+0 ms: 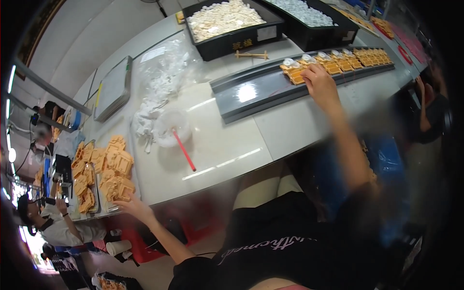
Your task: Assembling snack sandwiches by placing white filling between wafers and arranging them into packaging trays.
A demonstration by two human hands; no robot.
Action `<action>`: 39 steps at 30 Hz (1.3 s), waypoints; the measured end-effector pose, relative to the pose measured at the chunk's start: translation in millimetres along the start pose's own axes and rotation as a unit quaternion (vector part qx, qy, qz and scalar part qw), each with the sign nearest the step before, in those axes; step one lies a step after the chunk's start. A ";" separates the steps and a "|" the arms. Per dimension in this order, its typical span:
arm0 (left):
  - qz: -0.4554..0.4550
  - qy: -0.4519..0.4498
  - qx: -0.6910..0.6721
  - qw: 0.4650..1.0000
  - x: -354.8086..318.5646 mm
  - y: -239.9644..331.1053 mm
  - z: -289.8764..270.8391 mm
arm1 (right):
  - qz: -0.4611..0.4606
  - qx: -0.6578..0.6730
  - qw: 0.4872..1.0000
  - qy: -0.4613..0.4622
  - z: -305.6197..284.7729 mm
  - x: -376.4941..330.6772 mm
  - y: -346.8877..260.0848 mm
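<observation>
My right hand point(319, 83) is at the left end of a row of orange plastic parts point(340, 64) on a long grey rail tray point(258, 96). Its fingers are closed on the endmost orange plastic part point(292, 74). Small white round pieces point(308, 58) sit along the back of several parts in the row. At the far left, my left hand point(135, 209) pinches the near edge of an orange plastic part point(118, 187), which lies on a heap of similar parts point(116, 159).
Two black bins hold cream pieces point(224, 19) and pale blue pieces point(302, 13) behind the tray. A clear tub point(171, 126) with a red stick point(184, 151) stands mid-table beside a plastic bag of white bits point(166, 72). Stacked grey trays point(113, 89) lie left. Other people work at both sides.
</observation>
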State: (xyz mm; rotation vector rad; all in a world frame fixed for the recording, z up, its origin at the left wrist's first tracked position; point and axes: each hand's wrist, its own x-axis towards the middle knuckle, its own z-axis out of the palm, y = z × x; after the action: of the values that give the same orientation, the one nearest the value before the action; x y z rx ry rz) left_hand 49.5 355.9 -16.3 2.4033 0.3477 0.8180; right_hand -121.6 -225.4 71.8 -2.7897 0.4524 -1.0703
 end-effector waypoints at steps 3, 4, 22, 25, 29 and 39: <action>-0.003 0.075 -0.160 0.984 -31.1 12.2 -10.4 | -0.014 -0.068 0.992 -0.101 3.8 16.7 12.1; 0.024 0.144 -0.149 0.978 -51.3 21.8 -13.5 | -0.007 -0.080 0.986 -0.148 3.8 21.0 12.4; -0.081 -0.662 -0.636 0.388 -240.7 280.5 -12.4 | -0.139 -0.032 0.986 -0.085 -49.7 3.3 -25.5; -0.147 -0.674 -0.678 0.254 -248.3 292.6 0.6 | -0.150 -0.015 0.985 -0.088 -82.8 -48.5 -66.2; -0.192 -0.672 -0.633 0.332 -271.8 281.6 -17.8 | -0.121 0.005 0.988 -0.090 -100.7 -127.3 -101.2; -0.233 -0.742 -0.492 0.392 -337.4 230.0 -17.0 | 0.114 0.156 0.981 0.023 -129.8 -236.8 -43.6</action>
State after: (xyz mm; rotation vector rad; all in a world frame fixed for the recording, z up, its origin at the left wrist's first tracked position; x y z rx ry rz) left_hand -210.3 40.8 -29.4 0.9018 -0.2256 -1.2144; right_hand -365.3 -109.3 27.7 -2.3807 0.5414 -1.0529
